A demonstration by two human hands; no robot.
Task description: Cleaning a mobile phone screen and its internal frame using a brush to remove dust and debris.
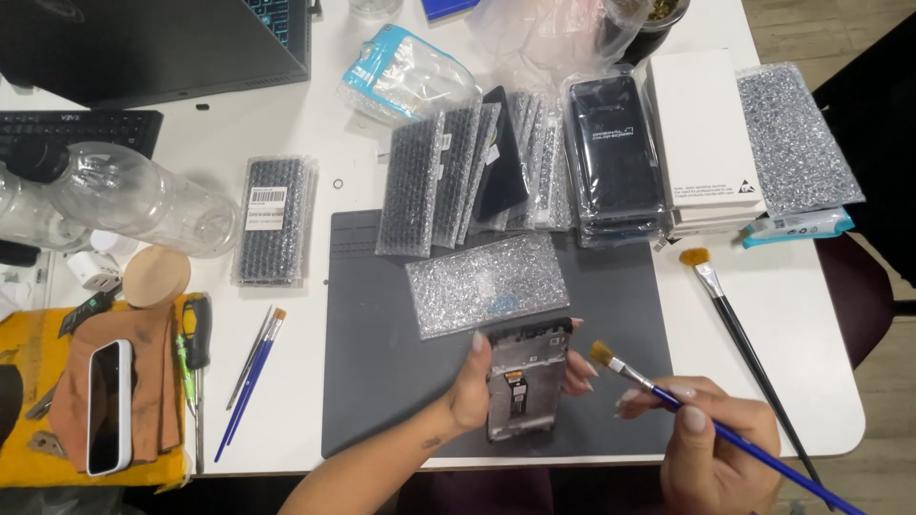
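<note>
My left hand (pixel 474 383) grips a phone screen frame (pixel 523 381) by its sides, inner side up, just above the grey work mat (pixel 382 315). My right hand (pixel 711 439) holds a small blue-handled paintbrush (pixel 668 396); its tan bristle tip hovers just right of the frame's upper corner, not touching it. A bubble-wrap pouch (pixel 487 283) lies flat on the mat right behind the frame.
Several bubble-wrapped screens (pixel 458 172) and a stack of dark screens (pixel 615 157) lean behind the mat. A white box (pixel 701 124) and a black-handled brush (pixel 739 334) sit right. Left: two thin brushes (pixel 250 377), screwdrivers (pixel 194 362), white phone (pixel 108 405), plastic bottle (pixel 143 200), keyboard (pixel 76 129).
</note>
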